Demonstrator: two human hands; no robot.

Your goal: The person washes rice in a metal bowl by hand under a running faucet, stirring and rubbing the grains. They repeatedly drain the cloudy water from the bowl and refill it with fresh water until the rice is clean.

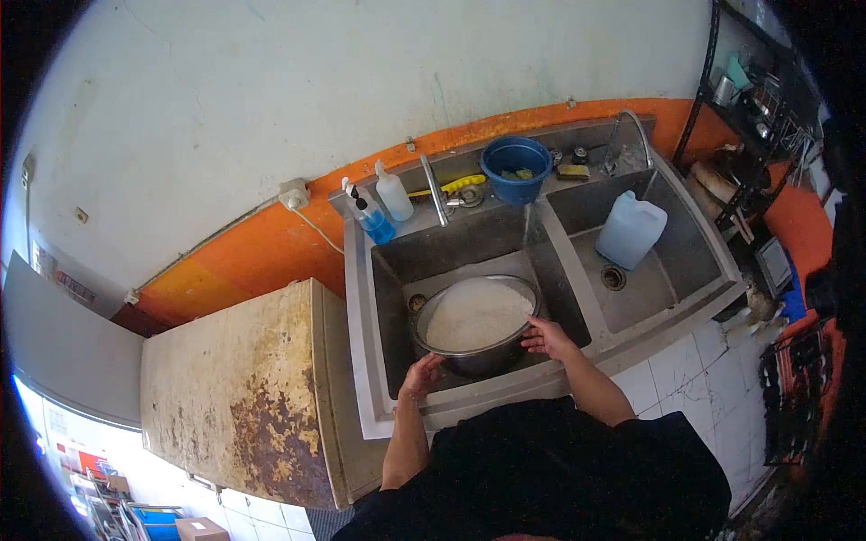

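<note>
A wide metal bowl (474,362) filled with white grains that look like rice (478,316) sits in the left basin of a steel sink. My left hand (422,374) is at the bowl's near left side, its fingers curled at the rim. On the near right side, my right hand (548,339) has its thumb up at the rim and its other fingers against the outer wall. Both forearms reach over the front edge of the sink (469,403).
Behind the basin stand a blue soap bottle (374,221), a white bottle (394,194), a faucet (435,191) and a blue tub (516,171). A plastic jug (631,230) occupies the right basin, beneath a curved faucet (639,126). A rusty cabinet (244,388) adjoins the sink's left side.
</note>
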